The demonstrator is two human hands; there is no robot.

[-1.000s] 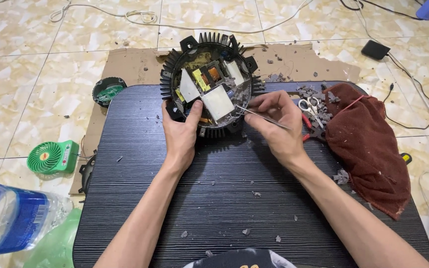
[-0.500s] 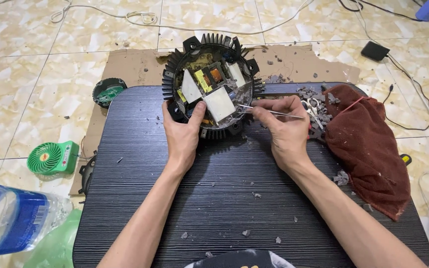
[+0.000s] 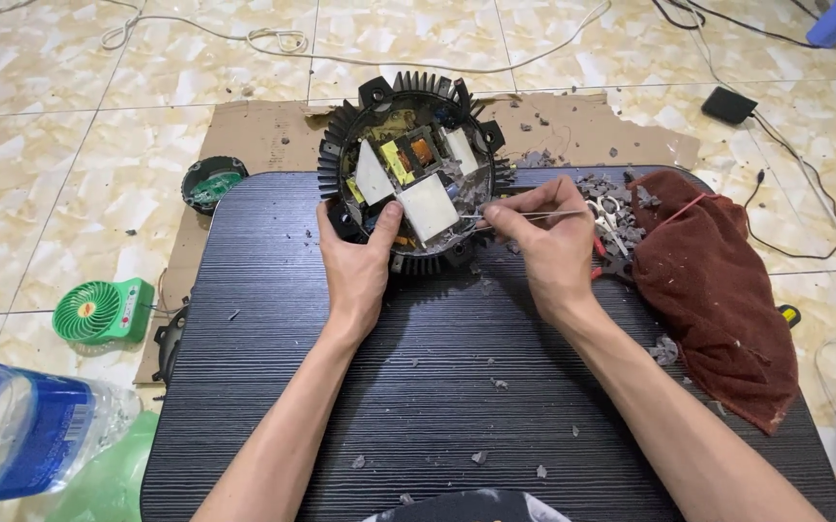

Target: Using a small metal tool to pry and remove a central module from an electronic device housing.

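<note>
A round black finned lamp housing (image 3: pixel 341 145) lies at the far edge of a dark ribbed board (image 3: pixel 418 387), its circuit board with yellow and orange parts exposed. My left hand (image 3: pixel 358 261) grips the housing's near left rim, thumb resting by a white block (image 3: pixel 428 208) inside it. My right hand (image 3: pixel 544 242) pinches thin metal tweezers (image 3: pixel 534 216), whose tips reach into the housing just right of the white block.
A dark red cloth (image 3: pixel 718 280) and scissors (image 3: pixel 611 217) lie to the right among grey debris. A small green fan (image 3: pixel 99 311) and a plastic bottle (image 3: pixel 22 435) sit on the tiled floor at left. A round black part (image 3: pixel 213 184) rests on cardboard (image 3: pixel 263 135).
My right hand has shifted left toward the housing, bringing the tweezers' tips inside it. My left hand has stayed on the rim.
</note>
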